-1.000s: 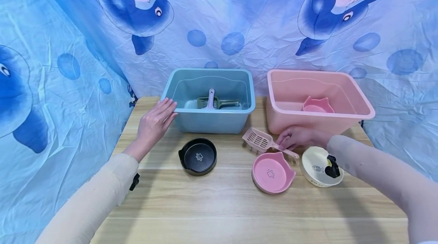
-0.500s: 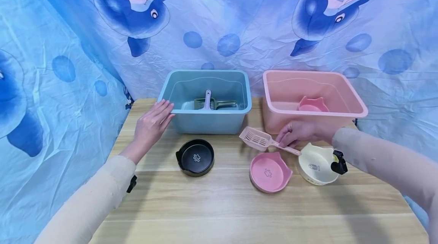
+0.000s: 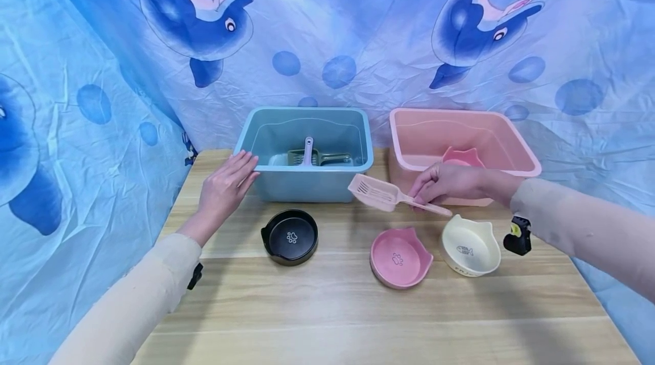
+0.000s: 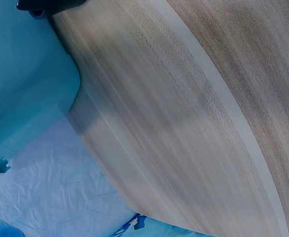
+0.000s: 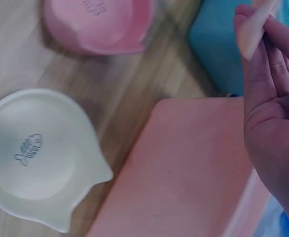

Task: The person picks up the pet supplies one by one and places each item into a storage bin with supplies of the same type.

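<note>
Right of centre, my right grip (image 3: 442,183) pinches the pink scoop (image 3: 386,195) by its handle | scoop head left of that grip, mid-frame, above the counter (image 3: 327,314) | frame left, my left grip (image 3: 225,183), fingers extended, touches the blue tub (image 3: 302,186)

Before the far curtain (image 3: 327,18) stand the left tub (image 3: 307,187) with two scoops (image 3: 308,152) inside and the right tub (image 3: 450,129) with one inner bowl (image 3: 463,157), the left bowl (image 3: 290,240) lying before the first, the middle bowl (image 3: 399,268) and right bowl (image 3: 471,240) before the second, a third scoop (image 3: 381,193) beyond the middle bowl.
</note>
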Available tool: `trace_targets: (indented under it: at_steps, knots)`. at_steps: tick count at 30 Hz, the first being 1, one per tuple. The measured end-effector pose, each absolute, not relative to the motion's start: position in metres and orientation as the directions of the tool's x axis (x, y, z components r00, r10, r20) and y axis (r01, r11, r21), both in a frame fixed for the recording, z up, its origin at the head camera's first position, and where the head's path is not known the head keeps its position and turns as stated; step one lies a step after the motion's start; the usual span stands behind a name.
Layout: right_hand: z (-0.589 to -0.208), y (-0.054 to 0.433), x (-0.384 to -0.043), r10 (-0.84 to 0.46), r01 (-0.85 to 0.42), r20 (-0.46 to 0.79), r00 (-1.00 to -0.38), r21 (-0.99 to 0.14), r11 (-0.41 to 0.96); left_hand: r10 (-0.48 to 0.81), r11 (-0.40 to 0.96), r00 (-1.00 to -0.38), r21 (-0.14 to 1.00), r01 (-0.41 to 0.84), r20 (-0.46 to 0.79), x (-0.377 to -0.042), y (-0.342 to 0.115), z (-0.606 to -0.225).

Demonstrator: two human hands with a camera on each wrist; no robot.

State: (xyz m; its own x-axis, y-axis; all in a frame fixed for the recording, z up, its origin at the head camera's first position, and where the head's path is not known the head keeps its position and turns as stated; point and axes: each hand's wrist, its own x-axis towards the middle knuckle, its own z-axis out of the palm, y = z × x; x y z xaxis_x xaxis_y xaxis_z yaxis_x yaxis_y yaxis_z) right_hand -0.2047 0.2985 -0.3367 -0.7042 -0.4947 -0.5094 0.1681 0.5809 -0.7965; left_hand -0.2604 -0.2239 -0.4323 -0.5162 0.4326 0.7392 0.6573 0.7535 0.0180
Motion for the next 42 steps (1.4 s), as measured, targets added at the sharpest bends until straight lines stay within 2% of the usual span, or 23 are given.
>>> trace_targets:
  at_steps: [8, 11, 16, 20, 31, 42]
  knots:
    - [-0.309, 0.281, -0.218, -0.551, 0.135, -0.433, -0.713, -0.856, 0.499, 0.421, 0.744, -0.479, 0.009, 0.668, 0.770, -0.262, -0.230, -0.434]
    - [-0.301, 0.272, -0.227, -0.545, 0.093, -0.372, -0.751, -0.878, 0.471, 0.432, 0.738, -0.471, -0.001, 0.675, 0.769, -0.263, -0.230, -0.435]
    - [-0.285, 0.257, -0.243, -0.476, -0.013, -0.261, -0.840, -0.867, 0.498, 0.446, 0.732, -0.469, -0.009, 0.682, 0.763, -0.263, -0.229, -0.437]
    - [-0.279, 0.243, -0.256, -0.424, -0.016, -0.171, -0.889, -0.915, 0.403, 0.445, 0.731, -0.477, 0.000, 0.682, 0.758, -0.263, -0.229, -0.437]
    - [-0.289, 0.186, -0.295, -0.298, 0.011, -0.054, -0.953, -0.989, 0.146, 0.431, 0.733, -0.474, 0.009, 0.680, 0.767, -0.261, -0.231, -0.437]
    - [-0.312, 0.139, -0.325, -0.231, 0.010, -0.029, -0.972, -0.996, 0.084, 0.441, 0.712, -0.439, -0.007, 0.702, 0.783, -0.262, -0.227, -0.434]
